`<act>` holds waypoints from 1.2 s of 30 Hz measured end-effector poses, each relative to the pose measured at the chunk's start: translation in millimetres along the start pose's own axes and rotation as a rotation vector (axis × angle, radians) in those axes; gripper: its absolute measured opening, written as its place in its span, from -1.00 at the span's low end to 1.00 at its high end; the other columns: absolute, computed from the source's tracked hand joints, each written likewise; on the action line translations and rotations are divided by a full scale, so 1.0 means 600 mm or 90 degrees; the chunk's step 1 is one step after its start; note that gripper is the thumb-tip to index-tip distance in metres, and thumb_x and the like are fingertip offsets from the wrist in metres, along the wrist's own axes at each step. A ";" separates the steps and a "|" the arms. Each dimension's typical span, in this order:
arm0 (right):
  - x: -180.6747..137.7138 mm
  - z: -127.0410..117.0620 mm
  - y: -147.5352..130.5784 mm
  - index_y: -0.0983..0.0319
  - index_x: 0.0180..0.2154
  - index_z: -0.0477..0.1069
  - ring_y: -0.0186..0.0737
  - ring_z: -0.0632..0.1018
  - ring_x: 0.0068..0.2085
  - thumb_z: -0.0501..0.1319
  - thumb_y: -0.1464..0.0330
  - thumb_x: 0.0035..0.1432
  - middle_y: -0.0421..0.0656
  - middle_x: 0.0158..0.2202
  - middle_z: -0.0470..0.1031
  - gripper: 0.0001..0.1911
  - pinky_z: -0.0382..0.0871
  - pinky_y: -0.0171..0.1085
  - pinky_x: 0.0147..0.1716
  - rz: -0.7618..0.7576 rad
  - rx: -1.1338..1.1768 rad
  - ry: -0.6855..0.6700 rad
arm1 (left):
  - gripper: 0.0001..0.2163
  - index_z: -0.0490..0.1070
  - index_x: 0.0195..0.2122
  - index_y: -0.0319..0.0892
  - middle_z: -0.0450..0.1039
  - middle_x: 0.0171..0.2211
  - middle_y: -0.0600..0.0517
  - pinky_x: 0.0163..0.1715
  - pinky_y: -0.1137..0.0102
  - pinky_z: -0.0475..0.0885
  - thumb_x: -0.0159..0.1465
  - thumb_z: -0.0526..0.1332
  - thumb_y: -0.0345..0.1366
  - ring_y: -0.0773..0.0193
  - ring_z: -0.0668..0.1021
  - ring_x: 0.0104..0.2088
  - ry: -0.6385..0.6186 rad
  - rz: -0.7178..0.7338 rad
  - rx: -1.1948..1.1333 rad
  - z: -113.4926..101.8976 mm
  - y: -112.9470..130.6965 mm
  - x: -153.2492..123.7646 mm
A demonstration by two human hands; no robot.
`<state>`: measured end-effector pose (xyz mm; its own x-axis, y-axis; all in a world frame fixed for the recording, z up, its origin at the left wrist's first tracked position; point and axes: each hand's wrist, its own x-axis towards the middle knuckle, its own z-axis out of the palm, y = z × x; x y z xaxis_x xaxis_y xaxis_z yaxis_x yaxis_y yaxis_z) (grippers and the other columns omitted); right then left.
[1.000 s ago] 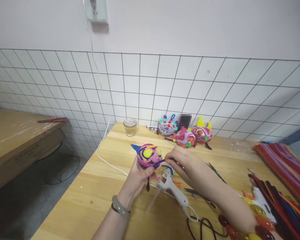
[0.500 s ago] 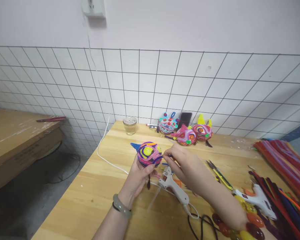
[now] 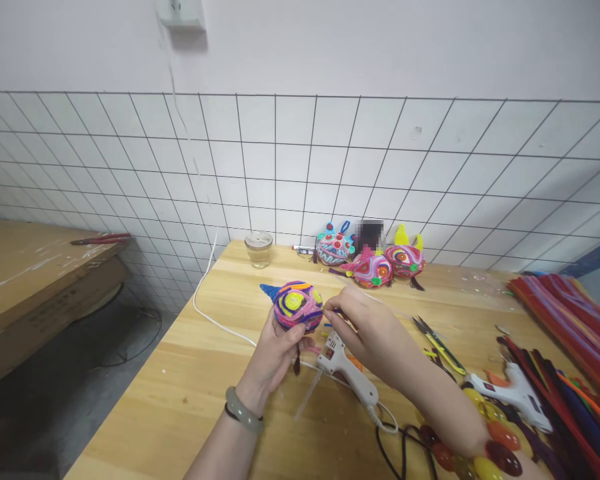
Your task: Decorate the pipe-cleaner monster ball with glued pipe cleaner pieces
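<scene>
My left hand (image 3: 276,347) is wrapped round the underside of a multicoloured ornament (image 3: 300,308) covered in coiled pipe cleaners, with a yellow round eye, a blue horn and a dark tassel hanging below. At its right side, my right hand (image 3: 363,323) has thumb and forefinger pinched on a thin dark purple strand (image 3: 338,312), which looks like the end of a pipe cleaner and reaches the ornament's edge. Below the hands a white glue gun (image 3: 350,377) lies on the wooden table (image 3: 180,400).
Three similar ornaments (image 3: 373,270) stand by the tiled wall, left of which is a glass of liquid (image 3: 259,250). Tweezers and a cutter (image 3: 440,347), a second glue gun (image 3: 515,397) and bundles of pipe cleaners (image 3: 565,320) lie to the right. A white cable (image 3: 215,320) crosses the table's left side.
The ornament has turned or tilted slightly in my left hand. My right hand keeps its pinch beside it, nearly unmoved. The whole view has shifted a little.
</scene>
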<state>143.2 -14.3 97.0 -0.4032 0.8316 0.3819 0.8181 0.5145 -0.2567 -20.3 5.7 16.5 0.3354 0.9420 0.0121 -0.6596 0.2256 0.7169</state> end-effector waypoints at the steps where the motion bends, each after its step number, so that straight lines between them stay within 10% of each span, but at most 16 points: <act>1: 0.001 0.000 0.000 0.26 -0.32 0.35 -0.20 0.46 -0.35 0.00 0.42 0.27 -0.09 -0.38 0.41 -0.81 0.32 -0.26 -0.35 -0.002 0.000 0.000 | -0.52 0.31 -0.02 -0.16 0.46 -0.12 -0.13 -0.38 0.35 0.44 0.02 0.37 -0.35 0.12 0.51 -0.20 0.001 -0.002 -0.003 0.000 0.000 0.000; 24: -0.003 0.026 0.003 0.23 -0.29 0.40 -0.22 0.49 -0.34 0.05 0.44 0.24 -0.11 -0.36 0.44 -0.83 0.35 -0.29 -0.35 0.007 0.071 0.000 | -0.67 0.38 -0.10 -0.19 0.51 -0.26 -0.03 -0.42 0.40 0.43 0.08 0.31 -0.34 0.24 0.52 -0.32 -0.003 -0.003 -0.057 0.000 0.001 -0.001; 36: 0.008 0.038 0.002 0.22 -0.41 0.41 -0.29 0.44 -0.48 0.10 0.28 0.20 -0.23 -0.53 0.42 -0.79 0.29 -0.34 -0.50 0.199 0.355 -0.050 | -0.70 0.40 -0.11 -0.22 0.50 -0.23 -0.06 -0.38 0.39 0.46 0.11 0.29 -0.34 0.22 0.52 -0.28 -0.026 0.001 -0.069 -0.001 -0.001 0.000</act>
<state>133.1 -4.7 78.3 -0.2264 0.9618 0.1537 0.5750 0.2593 -0.7760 -20.6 5.7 15.9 0.3605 0.9318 0.0427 -0.7277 0.2523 0.6378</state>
